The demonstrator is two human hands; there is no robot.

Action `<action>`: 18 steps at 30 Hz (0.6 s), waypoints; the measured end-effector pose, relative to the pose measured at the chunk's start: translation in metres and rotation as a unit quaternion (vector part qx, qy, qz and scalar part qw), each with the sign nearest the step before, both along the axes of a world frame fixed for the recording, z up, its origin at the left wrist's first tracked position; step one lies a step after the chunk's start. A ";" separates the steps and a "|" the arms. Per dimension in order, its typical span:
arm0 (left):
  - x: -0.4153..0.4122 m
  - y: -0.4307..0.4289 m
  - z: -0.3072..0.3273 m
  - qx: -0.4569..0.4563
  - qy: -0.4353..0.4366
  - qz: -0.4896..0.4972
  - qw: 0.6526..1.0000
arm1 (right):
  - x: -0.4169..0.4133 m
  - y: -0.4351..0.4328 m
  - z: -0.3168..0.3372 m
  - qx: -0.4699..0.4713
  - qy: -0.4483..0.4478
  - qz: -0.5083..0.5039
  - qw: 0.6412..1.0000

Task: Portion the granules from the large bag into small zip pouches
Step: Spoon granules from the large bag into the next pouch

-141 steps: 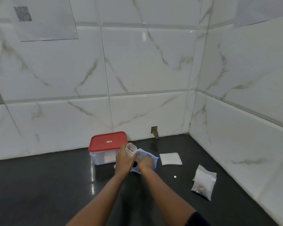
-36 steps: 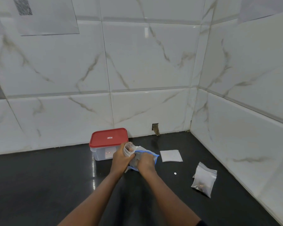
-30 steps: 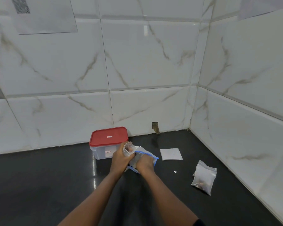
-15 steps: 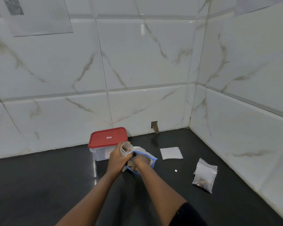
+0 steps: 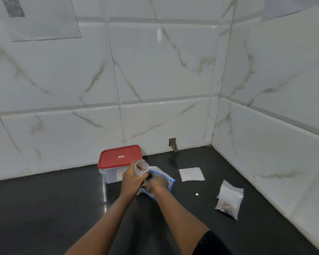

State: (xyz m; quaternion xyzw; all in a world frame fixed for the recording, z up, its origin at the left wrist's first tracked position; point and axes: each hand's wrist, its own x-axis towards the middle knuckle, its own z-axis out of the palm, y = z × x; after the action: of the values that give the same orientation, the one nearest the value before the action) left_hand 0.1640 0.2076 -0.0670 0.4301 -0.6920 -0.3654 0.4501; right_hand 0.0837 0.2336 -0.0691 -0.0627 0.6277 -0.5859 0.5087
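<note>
White marbled wall tiles (image 5: 155, 70) are closing in a corner; a sheet (image 5: 41, 19) with a blurred code is hanging upper left. The dark glossy tabletop (image 5: 44, 208) is carrying everything. A clear box (image 5: 110, 174) with a red lid (image 5: 120, 156) is sitting against the back wall. Just right of it the bag (image 5: 166, 178), clear with a blue zip edge, is lying slumped. The left hand (image 5: 132, 179) is gripping the open pouch (image 5: 141, 167), fingers wrapped round it, and holding its mouth up beside the bag. The right hand (image 5: 159, 183) is reaching inside the bag with fingers curled under; cannot tell what it has hold of. Filled pouches (image 5: 228, 196), with brown granules (image 5: 226, 207) at the bottom, are lying stacked well right of the bag, near the side wall. A white square (image 5: 191, 174) is lying flat between bag and corner; cannot tell whether it is a pouch. A small black item (image 5: 150, 175) is showing between the hands, identity unclear. A white speck (image 5: 196, 194) is lying between the bag and the filled pouches.
</note>
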 end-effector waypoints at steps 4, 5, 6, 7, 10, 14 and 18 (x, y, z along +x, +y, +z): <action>-0.006 0.004 0.000 0.003 0.004 0.015 1.000 | -0.005 0.005 0.003 0.006 0.046 -0.007 0.999; -0.007 0.004 0.000 0.003 0.005 0.016 1.000 | -0.004 0.007 0.004 0.008 0.061 -0.009 0.998; -0.008 0.005 -0.001 0.005 0.007 0.016 1.000 | -0.003 0.009 0.008 0.008 0.066 -0.008 0.998; -0.010 0.007 -0.001 0.009 0.011 0.016 1.000 | -0.006 0.011 0.007 0.012 0.102 0.004 0.995; -0.012 0.007 -0.001 0.023 0.027 0.023 0.999 | -0.011 0.018 0.014 0.027 0.186 0.019 0.982; -0.016 0.006 0.003 0.038 0.048 0.033 0.998 | -0.029 0.027 0.021 0.060 0.263 0.048 0.962; -0.019 0.005 0.004 0.050 0.062 0.036 0.996 | -0.047 0.037 0.027 0.071 0.304 0.074 0.947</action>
State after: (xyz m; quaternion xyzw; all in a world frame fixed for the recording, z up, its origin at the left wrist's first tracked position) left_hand 0.1449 0.2128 -0.0631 0.4535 -0.6278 -0.4087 0.4828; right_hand 0.0364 0.2710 -0.0423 -0.2480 0.7863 -0.4535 0.3385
